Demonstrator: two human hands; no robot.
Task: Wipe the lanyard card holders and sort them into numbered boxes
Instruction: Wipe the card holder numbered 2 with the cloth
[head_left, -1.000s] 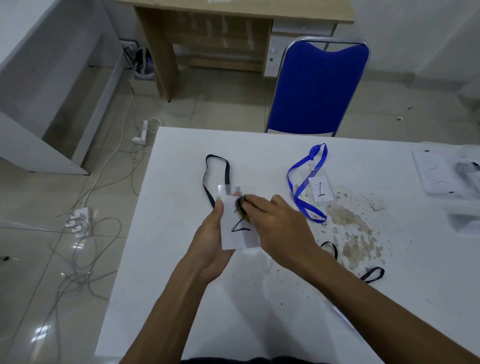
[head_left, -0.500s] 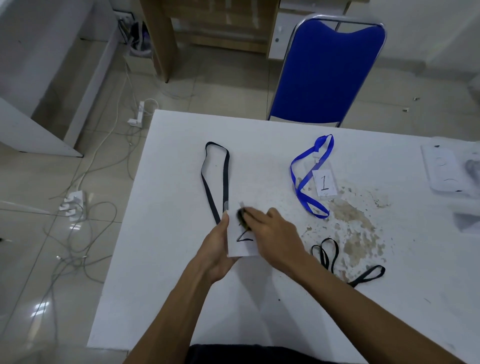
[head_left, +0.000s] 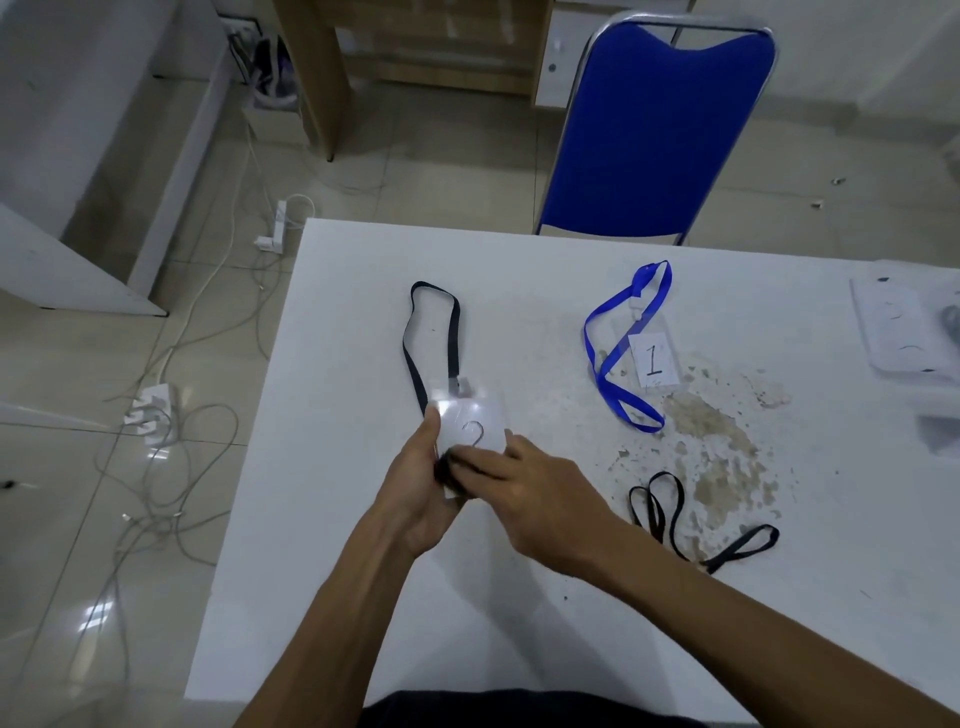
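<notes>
My left hand (head_left: 415, 486) holds a clear card holder (head_left: 475, 422) marked "2" from below and from its left edge, just above the white table (head_left: 332, 519). Its black lanyard (head_left: 432, 343) trails away across the table. My right hand (head_left: 524, 491) presses a small dark cloth (head_left: 448, 470) against the lower part of the holder. A second holder marked "1" (head_left: 653, 361) lies flat to the right with a blue lanyard (head_left: 621, 348). Another black lanyard (head_left: 675, 519) lies at the right of my right hand.
A brown, flaky stain (head_left: 717, 441) covers the table right of centre. Boxes or trays (head_left: 898, 332) sit at the right edge, cut off. A blue chair (head_left: 654, 130) stands behind the table. Cables and power strips (head_left: 156, 415) lie on the floor to the left.
My right hand with the cloth has slid down from the top of the "2" holder to its lower part, uncovering the number. The view has shifted slightly.
</notes>
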